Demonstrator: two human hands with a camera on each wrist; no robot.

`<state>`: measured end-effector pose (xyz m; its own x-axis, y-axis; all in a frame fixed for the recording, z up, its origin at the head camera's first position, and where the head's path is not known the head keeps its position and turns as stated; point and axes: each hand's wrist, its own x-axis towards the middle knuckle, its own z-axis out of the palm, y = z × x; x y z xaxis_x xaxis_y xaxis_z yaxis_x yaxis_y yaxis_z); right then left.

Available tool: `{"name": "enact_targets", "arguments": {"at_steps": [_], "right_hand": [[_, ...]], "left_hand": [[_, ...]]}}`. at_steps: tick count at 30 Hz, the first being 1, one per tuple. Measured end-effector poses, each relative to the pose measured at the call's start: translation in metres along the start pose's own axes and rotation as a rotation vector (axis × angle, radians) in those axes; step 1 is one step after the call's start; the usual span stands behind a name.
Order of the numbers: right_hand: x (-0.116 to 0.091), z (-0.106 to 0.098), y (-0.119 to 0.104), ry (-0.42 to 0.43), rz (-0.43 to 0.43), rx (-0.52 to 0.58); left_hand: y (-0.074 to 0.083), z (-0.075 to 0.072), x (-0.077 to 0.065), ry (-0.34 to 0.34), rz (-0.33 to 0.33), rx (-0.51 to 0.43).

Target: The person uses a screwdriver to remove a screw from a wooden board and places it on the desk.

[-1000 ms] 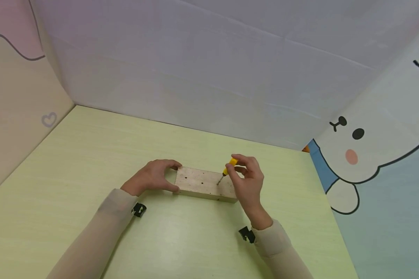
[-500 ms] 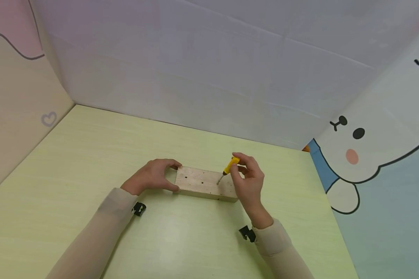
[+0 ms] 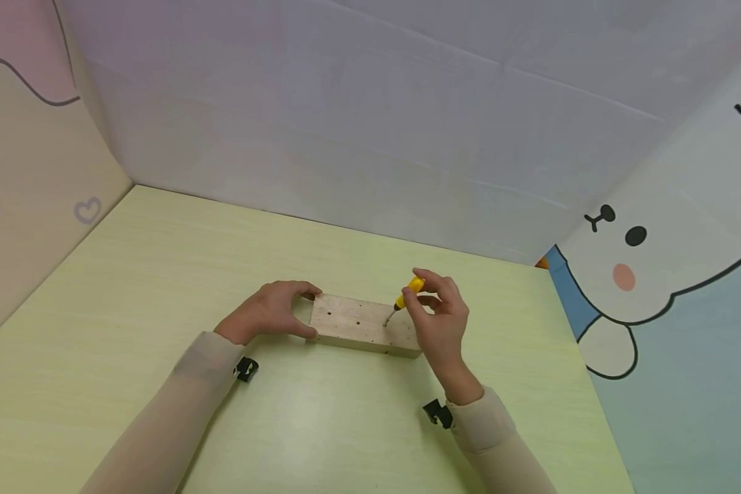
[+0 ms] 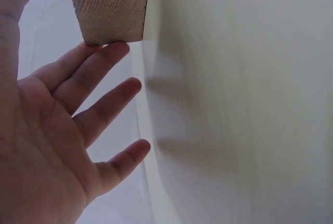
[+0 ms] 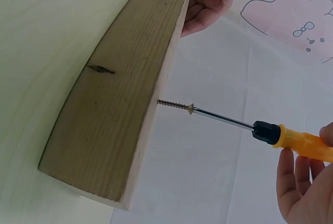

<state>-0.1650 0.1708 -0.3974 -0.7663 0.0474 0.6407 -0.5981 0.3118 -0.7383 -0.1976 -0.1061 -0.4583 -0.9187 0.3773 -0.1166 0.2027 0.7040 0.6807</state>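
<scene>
A pale wooden block (image 3: 346, 327) lies on the table with several small dark holes along its top. My left hand (image 3: 274, 312) grips its left end, thumb on the near side and fingers on the far side. In the left wrist view that hand (image 4: 57, 114) has fingertips against the block (image 4: 112, 10), the other fingers spread. My right hand (image 3: 441, 322) holds a yellow-and-black screwdriver (image 3: 409, 292) by its handle, leaning above the block. In the right wrist view the screwdriver's (image 5: 223, 118) tip meets the head of a screw (image 5: 174, 104), whose threaded shank stands largely out of the block.
The block rests on a light yellow-green table (image 3: 179, 254). A pale wall (image 3: 346, 123) rises behind it, with a cartoon-printed panel (image 3: 685, 261) on the right. Black clips (image 3: 245, 370) sit at both wrists.
The top of the screwdriver handle has shifted slightly up and right with the right fingers, which have changed their hold on it. The left hand and block stay in place.
</scene>
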Motion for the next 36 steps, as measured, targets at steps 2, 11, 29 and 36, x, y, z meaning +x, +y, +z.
{"name": "enact_targets", "arguments": {"at_steps": [2, 11, 29, 36], "right_hand": [[0.001, 0.0, -0.008, 0.0, -0.001, -0.003], [0.004, 0.001, -0.024, -0.017, 0.039, 0.027], [0.001, 0.0, 0.005, -0.023, 0.051, 0.049], [0.002, 0.0, -0.008, -0.043, 0.077, 0.042]], "left_hand": [[0.0, 0.0, 0.0, -0.001, 0.0, -0.002], [-0.001, 0.0, 0.001, 0.002, 0.006, 0.001], [-0.001, -0.001, 0.0, 0.005, 0.009, 0.0], [-0.002, 0.0, 0.0, 0.002, 0.012, -0.003]]}}
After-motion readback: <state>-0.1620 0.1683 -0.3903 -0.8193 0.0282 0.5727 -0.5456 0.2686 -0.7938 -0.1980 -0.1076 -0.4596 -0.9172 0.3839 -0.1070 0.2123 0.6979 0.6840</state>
